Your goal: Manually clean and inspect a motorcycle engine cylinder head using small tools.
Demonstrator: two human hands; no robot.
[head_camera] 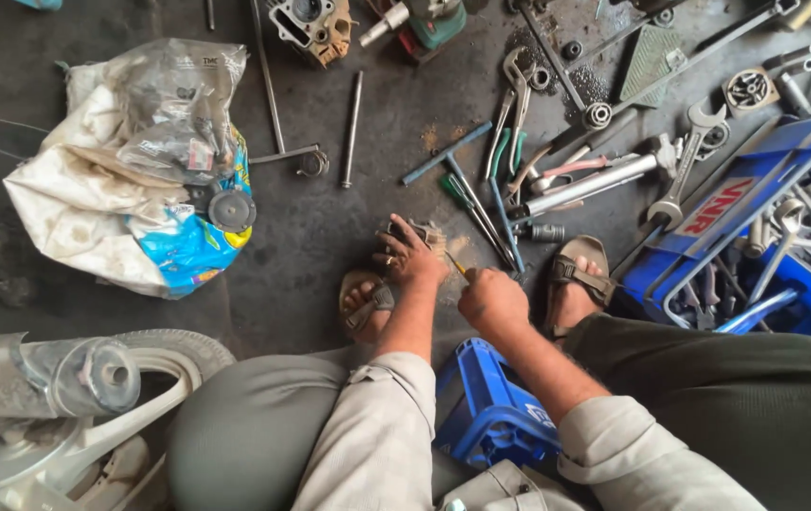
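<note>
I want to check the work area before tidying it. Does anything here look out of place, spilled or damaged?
Yes. Wrenches, pliers and rods lie scattered loose on the dark floor beside the blue toolbox, not in it. A dirty, crumpled plastic bag lies open on the left. Nothing looks spilled. The left hand presses a small part to the floor.
</note>
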